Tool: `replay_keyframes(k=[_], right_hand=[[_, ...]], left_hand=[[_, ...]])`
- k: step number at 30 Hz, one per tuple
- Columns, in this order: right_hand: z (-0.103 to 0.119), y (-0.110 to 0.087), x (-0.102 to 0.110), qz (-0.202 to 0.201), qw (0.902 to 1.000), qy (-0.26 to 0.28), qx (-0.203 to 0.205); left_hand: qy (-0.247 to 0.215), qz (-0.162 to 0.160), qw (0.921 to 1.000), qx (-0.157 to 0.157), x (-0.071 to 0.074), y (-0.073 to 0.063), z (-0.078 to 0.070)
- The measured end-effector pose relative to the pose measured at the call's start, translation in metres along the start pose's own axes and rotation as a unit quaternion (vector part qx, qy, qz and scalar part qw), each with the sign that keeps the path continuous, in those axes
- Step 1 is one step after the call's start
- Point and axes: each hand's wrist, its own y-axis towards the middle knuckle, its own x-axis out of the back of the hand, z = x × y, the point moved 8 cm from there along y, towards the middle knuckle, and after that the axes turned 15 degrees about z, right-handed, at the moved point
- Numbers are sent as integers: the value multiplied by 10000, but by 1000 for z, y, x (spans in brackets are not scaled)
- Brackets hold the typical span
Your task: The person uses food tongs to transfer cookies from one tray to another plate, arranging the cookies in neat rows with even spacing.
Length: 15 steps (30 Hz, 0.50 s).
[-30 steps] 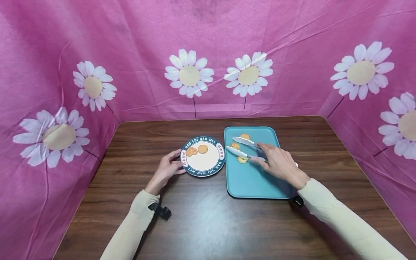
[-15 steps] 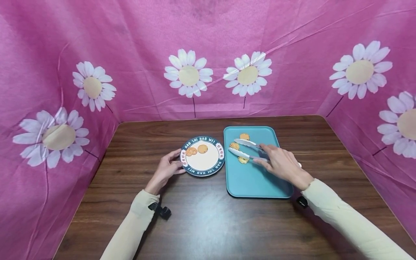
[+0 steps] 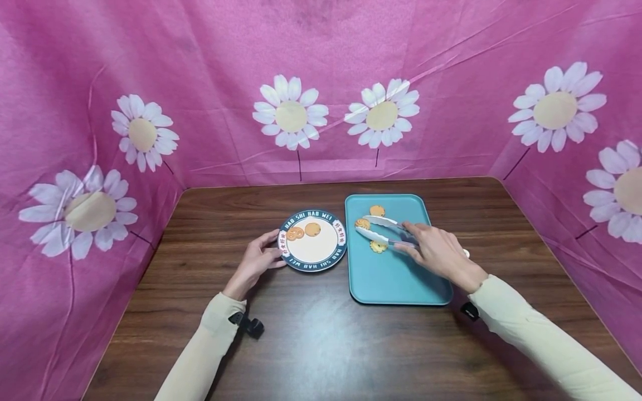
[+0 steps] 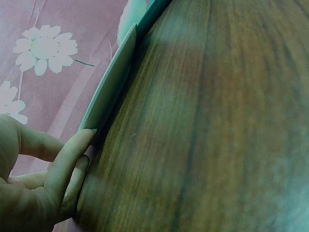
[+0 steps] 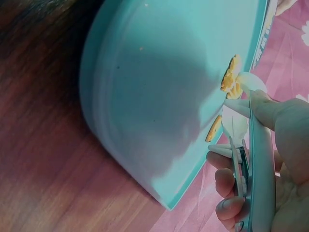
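My left hand (image 3: pixel 256 262) holds the left rim of a white plate (image 3: pixel 313 254) with a dark lettered border. A pretzel-shaped cookie (image 3: pixel 295 233) and a round cookie (image 3: pixel 312 229) lie on it. Over the blue-green tray (image 3: pixel 391 281), my right hand (image 3: pixel 438 253) grips tongs (image 3: pixel 373 235), their two arms spread apart. A swirl cookie (image 3: pixel 362 223) lies at the tong tips, partly between them. Behind the far arm is a round cookie (image 3: pixel 377 210); a yellow flower-shaped cookie (image 3: pixel 378 247) sits just under the near arm. In the right wrist view, fingers wrap the tongs' handle (image 5: pixel 260 179).
Plate and tray stand side by side on a brown wooden table (image 3: pixel 301 345), their edges close together. A pink cloth (image 3: pixel 210 139) with white daisies hangs around the table's back and sides. Each wrist carries a small black camera, the left one (image 3: pixel 253 327) near the table.
The tongs have shifted slightly to the right, arms still apart. The flower-shaped cookie lies a little farther right than before. My left hand and the plate stay in place.
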Motion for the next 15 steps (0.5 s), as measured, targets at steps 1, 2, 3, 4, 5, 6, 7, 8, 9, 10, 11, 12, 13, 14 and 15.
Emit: replay_keyframes(k=[1, 2, 3, 4, 5, 6, 7, 8, 9, 10, 11, 12, 13, 14, 15], right_hand=[[0, 0, 0, -25, 10000, -17, 10], [0, 0, 1, -46, 10000, -23, 19], [0, 0, 1, -65, 10000, -32, 19], [0, 0, 1, -77, 10000, -34, 21], [0, 0, 1, -84, 10000, -37, 20], [0, 0, 1, -89, 10000, -38, 19], [0, 0, 1, -86, 10000, -40, 16], [0, 0, 1, -82, 10000, -41, 19], [1, 0, 1, -76, 10000, -46, 18], [1, 0, 2, -69, 10000, -50, 24], [1, 0, 2, -68, 10000, -57, 27], [1, 0, 2, -67, 10000, -62, 32], [2, 0, 2, -70, 9999, -69, 37], [2, 0, 2, -72, 9999, -74, 42], [2, 0, 2, -77, 9999, -79, 46]], left_hand=[[-9, 2, 10000, -11, 0, 0, 0], [-23, -5, 10000, -16, 0, 0, -1], [-29, -13, 10000, -21, 0, 0, -1], [-33, -16, 10000, -29, 0, 0, -1], [-27, -20, 10000, -31, 1, 0, -1], [-10, -21, 10000, -32, 1, 0, -1], [7, -20, 10000, -29, 1, 0, -1], [20, -23, 10000, -19, 1, 0, -1], [27, -25, 10000, -12, 1, 0, 0], [27, -28, 10000, -5, 1, 0, 0], [29, -33, 10000, -1, 1, 0, 0], [18, -33, 10000, 1, 1, 0, 0], [11, -30, 10000, 0, 1, 0, 0], [-2, -30, 10000, -2, 1, 0, 0], [-14, -33, 10000, -5, 1, 0, 0]])
